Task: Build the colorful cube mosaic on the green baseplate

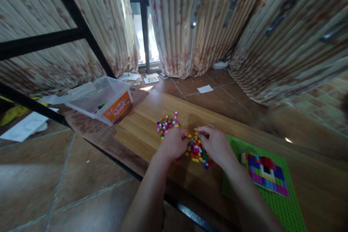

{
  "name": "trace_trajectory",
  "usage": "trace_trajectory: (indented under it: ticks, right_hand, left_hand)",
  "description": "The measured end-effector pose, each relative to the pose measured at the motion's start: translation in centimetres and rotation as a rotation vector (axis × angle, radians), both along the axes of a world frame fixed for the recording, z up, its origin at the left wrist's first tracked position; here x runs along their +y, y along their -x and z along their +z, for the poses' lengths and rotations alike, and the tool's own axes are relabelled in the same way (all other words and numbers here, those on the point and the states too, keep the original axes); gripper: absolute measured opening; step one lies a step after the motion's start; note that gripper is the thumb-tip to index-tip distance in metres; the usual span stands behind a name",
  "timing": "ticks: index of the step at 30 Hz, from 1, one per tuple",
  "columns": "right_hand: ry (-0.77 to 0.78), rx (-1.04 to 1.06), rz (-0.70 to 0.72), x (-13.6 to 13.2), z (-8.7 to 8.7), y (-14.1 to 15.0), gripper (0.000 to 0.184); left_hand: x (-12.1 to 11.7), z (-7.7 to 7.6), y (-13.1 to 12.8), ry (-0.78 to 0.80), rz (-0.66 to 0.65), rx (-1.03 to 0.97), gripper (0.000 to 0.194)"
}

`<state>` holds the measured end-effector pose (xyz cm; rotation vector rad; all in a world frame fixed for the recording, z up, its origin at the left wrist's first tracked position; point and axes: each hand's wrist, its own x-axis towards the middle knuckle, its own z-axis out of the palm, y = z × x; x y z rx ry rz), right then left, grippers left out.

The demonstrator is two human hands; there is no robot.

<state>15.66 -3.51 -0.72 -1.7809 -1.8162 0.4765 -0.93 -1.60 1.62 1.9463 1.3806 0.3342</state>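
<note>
Small coloured toy bricks lie in a loose heap on a wooden board. At the heap's left edge is my left hand, its fingers curled into a pinch; whatever they hold is too small to make out. My right hand reaches over the right side of the heap with bent fingers, thumb and forefinger close together by some yellow bricks. I cannot make out what is between them. A second cluster of bricks lies just beyond my left hand. Beside my right forearm, a multicoloured brick build sits on a green studded baseplate.
A clear plastic box with an orange label and a few pieces inside stands at the left. Black metal bars cross the left and top. Striped curtains hang behind. Papers lie on the tiled floor.
</note>
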Motion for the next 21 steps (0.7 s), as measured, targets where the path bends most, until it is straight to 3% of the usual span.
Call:
trace_trajectory:
  ticks: [3,6,10,16,21]
  right_hand:
    - [0.003,-0.023,0.033,2.5,0.6,1.3,0.02]
    - [0.039,-0.086,0.096,4.7,0.2,3.4,0.015]
    - [0.064,-0.188,0.077,5.9,-1.1,5.7,0.019]
    - [0.023,-0.22,0.051,5.6,-2.0,6.5,0.015]
    - [0.007,-0.176,0.083,3.8,-0.4,5.8,0.014]
  left_hand:
    - [0.5,0.0,1.4,-0.021,0.056,-0.022,0.025]
    - [1.3,0.1,3.5,-0.077,0.251,-0.036,0.027]
    - [1.9,0.2,5.6,-0.097,0.471,-0.091,0.025]
    - [1.7,-0.1,5.2,-0.106,0.44,-0.144,0.025]
    - [1.4,0.1,4.4,-0.057,0.44,-0.198,0.028]
